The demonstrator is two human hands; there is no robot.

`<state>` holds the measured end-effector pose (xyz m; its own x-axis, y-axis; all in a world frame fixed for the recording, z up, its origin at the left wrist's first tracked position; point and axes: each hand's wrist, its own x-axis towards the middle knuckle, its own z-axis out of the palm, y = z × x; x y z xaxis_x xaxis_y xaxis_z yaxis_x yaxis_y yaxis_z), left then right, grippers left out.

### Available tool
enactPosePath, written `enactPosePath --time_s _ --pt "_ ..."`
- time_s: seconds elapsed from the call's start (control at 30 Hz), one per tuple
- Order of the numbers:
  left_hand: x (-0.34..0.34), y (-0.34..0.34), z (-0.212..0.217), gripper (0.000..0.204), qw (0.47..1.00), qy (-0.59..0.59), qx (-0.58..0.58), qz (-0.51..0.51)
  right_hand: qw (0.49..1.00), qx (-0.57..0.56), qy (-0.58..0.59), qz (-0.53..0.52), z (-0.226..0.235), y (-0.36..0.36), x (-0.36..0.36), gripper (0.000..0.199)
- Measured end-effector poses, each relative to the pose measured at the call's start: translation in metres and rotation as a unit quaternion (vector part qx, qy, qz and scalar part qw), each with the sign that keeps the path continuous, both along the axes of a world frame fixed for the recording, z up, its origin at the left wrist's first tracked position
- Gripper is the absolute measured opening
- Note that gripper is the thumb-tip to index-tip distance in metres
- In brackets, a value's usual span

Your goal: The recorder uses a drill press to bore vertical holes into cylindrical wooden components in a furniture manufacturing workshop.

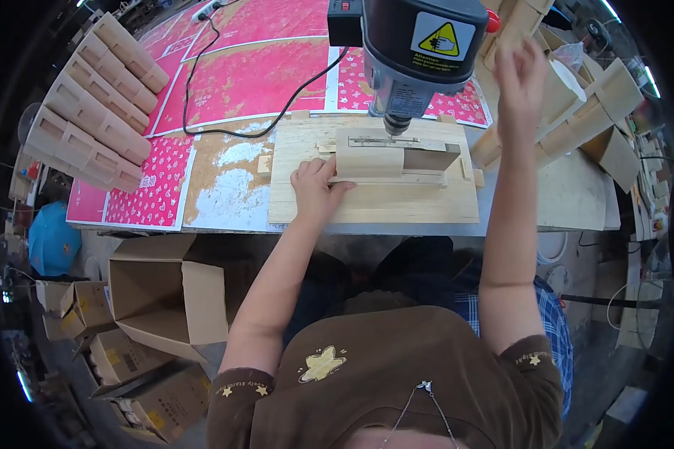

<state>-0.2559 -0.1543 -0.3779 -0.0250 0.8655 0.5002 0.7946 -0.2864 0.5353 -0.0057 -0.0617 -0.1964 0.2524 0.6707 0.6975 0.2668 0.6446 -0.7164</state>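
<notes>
A pale wooden box-like piece (371,159) with a slot along its top edge lies on a flat wooden board (382,206). My left hand (318,188) grips its left end, fingers behind and thumb in front. Right above the piece is the chuck (397,126) of a dark bench drill press (419,52); a bit cannot be made out clearly. Raised on the right of the machine, my right hand (520,71) is smeared by motion near a red knob (493,21). Whether its fingers hold anything is not visible.
Stacked wooden pieces with cut-outs (97,105) stand at the left of the table; more wooden pieces (599,105) lie at the right. A black cable (277,123) crosses the pink table cover (254,63). Open cardboard boxes (153,295) sit on the floor at left.
</notes>
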Motion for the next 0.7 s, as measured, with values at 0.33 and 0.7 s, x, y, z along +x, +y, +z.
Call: enactPosePath --time_s 0.33,0.7 --pt "-0.002 -0.001 0.000 0.050 1.000 0.012 -0.021 0.001 0.939 -0.020 -0.330 -0.096 0.051 -0.032 -0.008 0.021" --pt "-0.002 -0.001 -0.001 0.051 0.999 0.016 -0.030 0.000 0.977 0.039 -0.207 -0.044 -0.067 -0.093 -0.021 0.008"
